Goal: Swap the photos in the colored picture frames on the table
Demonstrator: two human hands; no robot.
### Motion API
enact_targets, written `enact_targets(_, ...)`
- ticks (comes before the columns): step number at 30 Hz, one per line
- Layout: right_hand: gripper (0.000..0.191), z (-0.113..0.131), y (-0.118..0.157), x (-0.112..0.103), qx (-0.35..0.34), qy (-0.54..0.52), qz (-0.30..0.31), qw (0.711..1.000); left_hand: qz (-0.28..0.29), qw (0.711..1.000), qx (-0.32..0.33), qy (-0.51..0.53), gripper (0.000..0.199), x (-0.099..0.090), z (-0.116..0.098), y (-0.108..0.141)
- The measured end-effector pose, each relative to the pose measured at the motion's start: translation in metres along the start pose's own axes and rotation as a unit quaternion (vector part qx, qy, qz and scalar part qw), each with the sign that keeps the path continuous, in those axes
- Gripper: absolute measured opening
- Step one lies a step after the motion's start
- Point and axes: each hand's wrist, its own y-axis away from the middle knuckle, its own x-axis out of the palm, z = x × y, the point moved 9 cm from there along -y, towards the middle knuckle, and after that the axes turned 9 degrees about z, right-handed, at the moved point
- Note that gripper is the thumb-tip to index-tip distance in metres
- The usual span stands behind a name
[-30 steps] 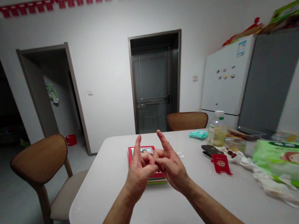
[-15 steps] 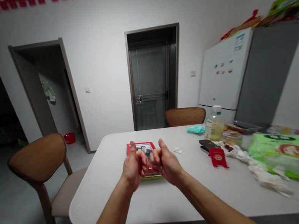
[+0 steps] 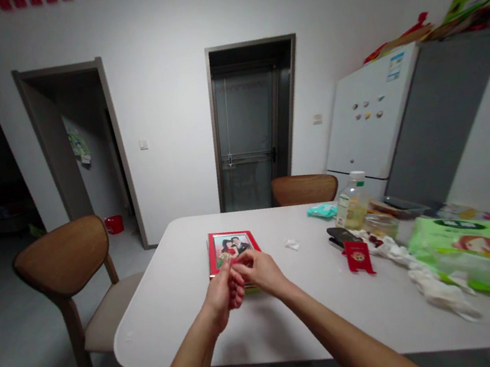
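Observation:
My left hand (image 3: 224,289) is closed, thumb up, over the front of a red-bordered picture frame (image 3: 231,243) that lies on the white table (image 3: 166,305). My right hand (image 3: 263,273) comes in from the right, its fingertips pinched together against the left thumb and fingers. Whatever sits between the fingertips, if anything, is too small to make out. The frame shows a picture of two people, one in red and one in a dark suit. Its lower part is hidden behind both hands, and a green edge shows beneath it.
Right of the frame lies a crumpled white tissue (image 3: 292,244). Farther right are a teal packet (image 3: 323,211), a bottle (image 3: 351,202), a dark phone-like object (image 3: 344,235), a small red card (image 3: 358,257) and a green tissue pack (image 3: 480,256). Wooden chairs (image 3: 62,253) stand around the table.
Both hands were apart with thumbs raised and fingers curled. They have come together, the right moving left to meet the left hand's fingertips. More of the picture frame now shows.

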Motion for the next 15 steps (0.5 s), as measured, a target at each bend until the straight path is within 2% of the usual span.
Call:
enact_targets(1, 0.024, -0.008, -0.001, 0.004, -0.005, 0.096, 0.005, 0.995, -0.017, 1.0, -0.01, 0.006, 0.048, -0.01, 0.012, -0.002)
enact_targets(3, 0.033, -0.024, -0.002, 0.013, -0.003, 0.238, 0.021, 0.971, -0.049, 0.998, -0.023, 0.02, 0.04, -0.028, 0.034, -0.007)
enact_targets(6, 0.031, -0.028, 0.005, 0.024, -0.03, 0.314, 0.039, 0.948, -0.079, 0.996, -0.023, 0.041, 0.034, -0.045, 0.053, -0.012)
enact_targets(8, 0.027, -0.017, 0.014, 0.03, -0.068, 0.308, 0.058, 0.947, -0.08, 0.995, 0.0, 0.053, 0.03, -0.046, 0.055, -0.015)
enact_targets(11, 0.024, 0.001, 0.032, 0.033, -0.096, 0.262, 0.077, 0.957, -0.08, 0.993, 0.061, 0.06, 0.028, -0.039, 0.046, -0.013)
enact_targets(13, 0.022, 0.007, 0.042, 0.025, -0.09, 0.187, 0.074, 0.975, -0.084, 0.99, 0.102, 0.05, 0.028, -0.033, 0.038, -0.006)
enact_targets(15, 0.026, 0.005, 0.049, 0.006, -0.063, 0.083, 0.036, 0.994, -0.083, 0.988, 0.128, 0.027, 0.03, -0.025, 0.031, 0.005)
